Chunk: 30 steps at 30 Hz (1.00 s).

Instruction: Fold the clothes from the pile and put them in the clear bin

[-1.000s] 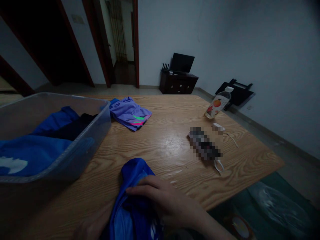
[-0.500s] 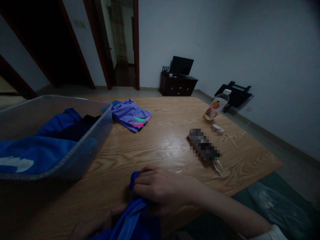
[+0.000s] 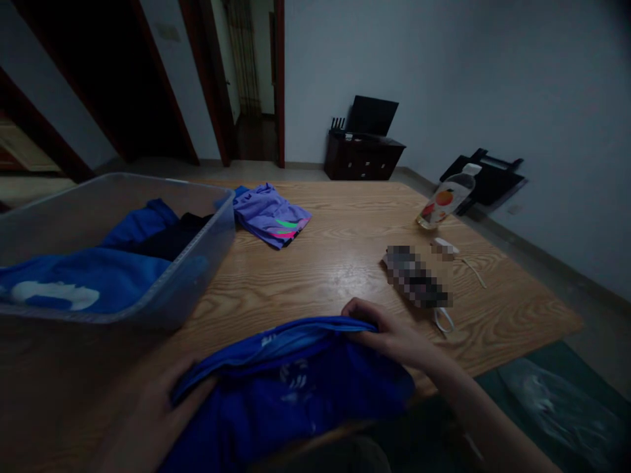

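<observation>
Change vs. half a sec ago: the blue garment (image 3: 290, 381) was bunched under the right hand; it is now drawn out wide across the near table edge, roughly flat, w/ its upper hem pulled taut betw. both hands. Reading: cloth is being spread or squared up, not yet folded small.

Right hand (image 3: 389, 332): fingers pinched on the garment's upper right corner. Left hand (image 3: 158, 410): closed on the left edge, thumb over the fabric; lower part dim, hard to read.

Surface: wooden table (image 3: 345, 263), light grain, sheen near centre. Clear plastic bin (image 3: 197, 263) at left holds blue and dark clothes. A folded purple garment (image 3: 271, 213) lies just beside the bin's far corner. Right side: a bottle (image 3: 446, 200) w/ fruit label, a small white item (image 3: 444, 243) w/ thin cord, and a blurred-out object (image 3: 417, 282) near the right hand, not touching it.

Room: dim. Pale walls, dark door frames at rear left, low dark cabinet (image 3: 362, 157) w/ a screen on top, a dark flat thing (image 3: 488, 180) leaning at the right wall.
</observation>
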Motion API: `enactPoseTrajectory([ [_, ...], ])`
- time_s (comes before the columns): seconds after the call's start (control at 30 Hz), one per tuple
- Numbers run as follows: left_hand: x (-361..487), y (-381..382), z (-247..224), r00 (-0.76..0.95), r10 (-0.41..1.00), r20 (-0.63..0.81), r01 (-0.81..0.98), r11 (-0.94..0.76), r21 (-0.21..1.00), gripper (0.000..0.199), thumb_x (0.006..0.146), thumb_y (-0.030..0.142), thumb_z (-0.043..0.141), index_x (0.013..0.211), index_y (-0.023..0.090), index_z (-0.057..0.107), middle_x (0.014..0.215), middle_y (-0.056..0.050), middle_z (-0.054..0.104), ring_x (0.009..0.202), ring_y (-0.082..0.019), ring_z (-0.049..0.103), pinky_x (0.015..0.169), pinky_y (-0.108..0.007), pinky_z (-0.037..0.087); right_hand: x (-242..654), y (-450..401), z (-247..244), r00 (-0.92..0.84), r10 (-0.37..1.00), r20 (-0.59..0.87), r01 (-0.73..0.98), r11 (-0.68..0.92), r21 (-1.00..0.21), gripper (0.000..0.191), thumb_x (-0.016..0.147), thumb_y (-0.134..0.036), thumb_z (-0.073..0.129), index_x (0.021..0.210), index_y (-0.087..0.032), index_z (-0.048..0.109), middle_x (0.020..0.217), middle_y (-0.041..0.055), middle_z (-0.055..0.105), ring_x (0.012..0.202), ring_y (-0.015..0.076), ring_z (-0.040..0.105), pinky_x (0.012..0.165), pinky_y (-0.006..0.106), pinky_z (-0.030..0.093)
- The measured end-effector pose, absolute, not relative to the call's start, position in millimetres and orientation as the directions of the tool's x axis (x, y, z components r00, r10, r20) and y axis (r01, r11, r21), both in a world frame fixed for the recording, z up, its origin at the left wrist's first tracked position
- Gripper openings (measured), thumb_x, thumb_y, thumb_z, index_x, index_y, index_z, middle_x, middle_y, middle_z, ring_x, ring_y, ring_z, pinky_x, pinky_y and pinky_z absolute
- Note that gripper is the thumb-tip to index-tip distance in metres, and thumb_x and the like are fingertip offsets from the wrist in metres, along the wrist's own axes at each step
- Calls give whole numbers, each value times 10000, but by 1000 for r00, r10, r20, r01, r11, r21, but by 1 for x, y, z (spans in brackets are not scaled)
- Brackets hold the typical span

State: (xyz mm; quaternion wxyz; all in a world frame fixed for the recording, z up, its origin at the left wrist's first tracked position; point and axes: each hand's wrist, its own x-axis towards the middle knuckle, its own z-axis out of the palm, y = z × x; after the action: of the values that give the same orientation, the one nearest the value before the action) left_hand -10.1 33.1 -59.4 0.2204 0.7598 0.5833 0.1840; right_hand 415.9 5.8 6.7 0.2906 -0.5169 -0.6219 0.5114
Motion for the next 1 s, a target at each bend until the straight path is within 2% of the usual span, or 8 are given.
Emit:
enactPoseTrajectory([
  [0.13, -4, 58, -47, 343, 939, -18, 854, -303, 424, 378, 1030, 580, 582, 1162, 306, 806, 1146, -41, 841, 1067, -318, 806, 970, -389, 627, 432, 30, 13, -363, 909, -203, 611, 68, -789, 269, 1035, -443, 690, 1182, -222, 729, 1128, 61, 779, 1043, 247, 723, 893, 338, 556],
  [0.23, 10, 79, -31, 449, 889, -84, 846, -393, 361, 347, 1043, 592, 584, 1144, 334, 793, 1078, -24, 838, 1002, -314, 810, 853, -368, 610, 444, 48, 25, -406, 863, -302, 791, 167, -588, 183, 1042, -356, 666, 1148, -248, 769, 1056, 57, 803, 968, 240, 754, 826, 315, 556],
  [0.37, 24, 97, -21, 497, 863, -86, 830, -445, 336, 328, 1052, 569, 586, 1169, 315, 756, 1112, -36, 824, 1026, -310, 802, 854, -364, 597, 459, 63, 24, -361, 883, -299, 885, 223, -409, 114, 1002, -276, 697, 1070, -262, 787, 937, 54, 807, 849, 242, 765, 721, 302, 525],
  [0.47, 21, 94, -24, 443, 889, -116, 869, -394, 300, 365, 1083, 550, 524, 1225, 273, 715, 1144, -63, 806, 1043, -330, 793, 884, -421, 607, 463, 59, 16, -280, 951, -129, 935, 239, -261, 200, 996, -299, 696, 1176, -233, 755, 1001, 103, 810, 869, 294, 773, 749, 365, 560],
  [0.6, 10, 72, -36, 423, 906, 25, 869, -413, 273, 476, 1117, 563, 424, 1302, 208, 682, 1308, -134, 744, 1221, -352, 728, 1044, -500, 584, 454, 35, 8, -268, 948, 174, 959, 280, -46, 361, 1077, -393, 604, 1364, -183, 665, 1341, 197, 732, 1207, 397, 717, 1028, 560, 561],
  [0.8, 3, 50, -54, 409, 886, 218, 840, -459, 290, 540, 1154, 567, 302, 1448, 246, 621, 1381, -111, 711, 1280, -318, 692, 1120, -511, 565, 458, 19, -13, -393, 904, 170, 897, 417, -146, 457, 1112, -434, 596, 1518, -227, 557, 1514, 163, 643, 1392, 352, 614, 1175, 579, 511],
  [0.93, -2, 55, -61, 408, 872, 270, 791, -485, 371, 475, 1161, 514, 360, 1549, 303, 536, 1496, -62, 660, 1381, -261, 638, 1216, -448, 511, 470, 29, -19, -396, 906, 149, 892, 418, -173, 206, 1125, -318, 539, 1237, -219, 680, 1314, 155, 720, 1176, 317, 703, 1032, 520, 582],
  [1.0, -6, 59, -62, 422, 849, 316, 783, -518, 344, 449, 1166, 484, 353, 1525, 331, 575, 1493, -54, 660, 1371, -253, 645, 1217, -445, 511, 475, 33, -15, -380, 918, 114, 904, 395, -166, 204, 1136, -274, 489, 1099, -219, 682, 1120, 122, 750, 1006, 285, 725, 923, 463, 585],
])
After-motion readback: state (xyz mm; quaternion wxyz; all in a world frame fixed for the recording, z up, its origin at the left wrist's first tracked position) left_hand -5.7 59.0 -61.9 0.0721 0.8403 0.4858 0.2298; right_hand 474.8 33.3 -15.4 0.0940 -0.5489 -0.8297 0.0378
